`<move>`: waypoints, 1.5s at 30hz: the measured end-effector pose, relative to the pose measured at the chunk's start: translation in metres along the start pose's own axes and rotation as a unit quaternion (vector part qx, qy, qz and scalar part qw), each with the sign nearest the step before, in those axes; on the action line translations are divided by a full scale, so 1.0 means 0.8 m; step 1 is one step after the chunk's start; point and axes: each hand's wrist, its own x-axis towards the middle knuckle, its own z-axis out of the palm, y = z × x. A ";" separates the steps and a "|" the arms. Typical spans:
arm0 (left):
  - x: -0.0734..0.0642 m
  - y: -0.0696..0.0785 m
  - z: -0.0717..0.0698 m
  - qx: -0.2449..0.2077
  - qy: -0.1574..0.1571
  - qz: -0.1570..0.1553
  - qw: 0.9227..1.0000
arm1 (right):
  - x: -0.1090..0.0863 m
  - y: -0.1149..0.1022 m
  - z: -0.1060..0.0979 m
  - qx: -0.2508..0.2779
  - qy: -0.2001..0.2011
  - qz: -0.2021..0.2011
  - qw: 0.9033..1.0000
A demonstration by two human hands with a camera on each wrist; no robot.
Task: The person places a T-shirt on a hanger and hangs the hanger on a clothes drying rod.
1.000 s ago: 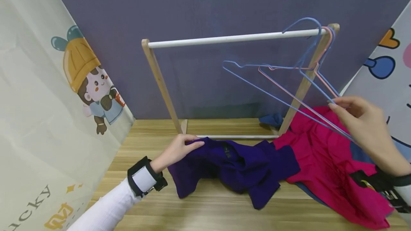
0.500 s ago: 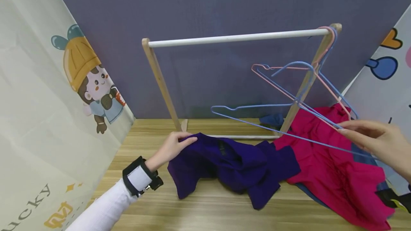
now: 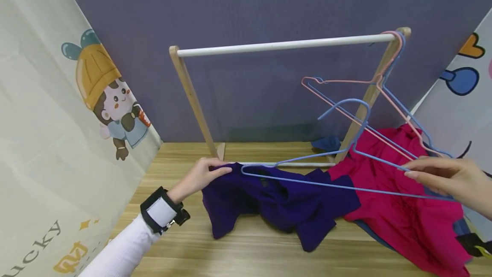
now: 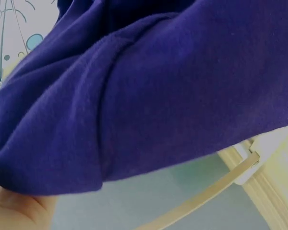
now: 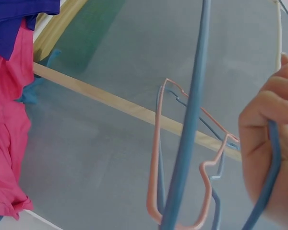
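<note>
My left hand [image 3: 201, 178] pinches the upper left edge of a dark purple garment [image 3: 284, 200], which spreads over the wooden table with a dark label showing near its top. The purple cloth [image 4: 182, 96] fills most of the left wrist view. My right hand [image 3: 449, 178] grips a blue wire hanger [image 3: 307, 184] by its right shoulder. The hanger's left end overlaps the purple garment's top edge in the head view, its hook pointing up and left. In the right wrist view, curled fingers [image 5: 269, 105] wrap the blue wire.
A wooden rack with a white rail [image 3: 284, 46] stands behind the garment. A pink hanger [image 3: 346, 81] and another blue one hang at the rail's right end. A crimson garment [image 3: 403, 208] lies on the right, over blue cloth. The table [image 3: 184, 251] meets a grey wall behind.
My right hand has lifted the blue hanger off the rail and brought it down toward the purple garment. My left hand, still pinching the cloth, has shifted slightly left.
</note>
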 end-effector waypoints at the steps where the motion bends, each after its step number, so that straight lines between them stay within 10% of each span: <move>1: 0.000 0.000 -0.001 0.001 -0.006 0.009 1.000 | 0.000 0.001 0.001 -0.004 -0.006 0.003 1.000; 9: 0.000 0.003 -0.002 -0.007 -0.066 0.050 0.997 | 0.006 0.003 0.015 0.010 -0.023 -0.021 0.999; 24: -0.001 0.024 0.004 0.016 -0.085 0.078 0.993 | 0.019 -0.013 0.048 0.091 -0.065 -0.120 0.987; 45: 0.002 0.039 0.023 0.026 -0.051 0.104 0.993 | 0.034 -0.049 0.109 0.146 -0.083 -0.169 0.971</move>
